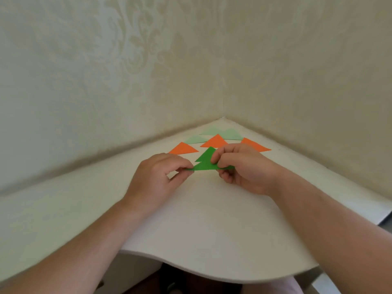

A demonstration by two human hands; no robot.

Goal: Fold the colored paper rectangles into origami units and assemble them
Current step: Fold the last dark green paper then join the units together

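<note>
Green units [204,161], two folded paper triangles nested one into the other, are being held just above the surface [201,219], toward its back corner; being light, thin and easily creased, they are probably best gripped at the tips. Left hand [157,177] is pinching the lower unit's left tip, right hand [241,166] is pinching the right side, fingers [214,159] curled narrow

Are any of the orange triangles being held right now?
No, all three orange triangles lie on the table beyond the hands, which pinch the green piece.
</note>
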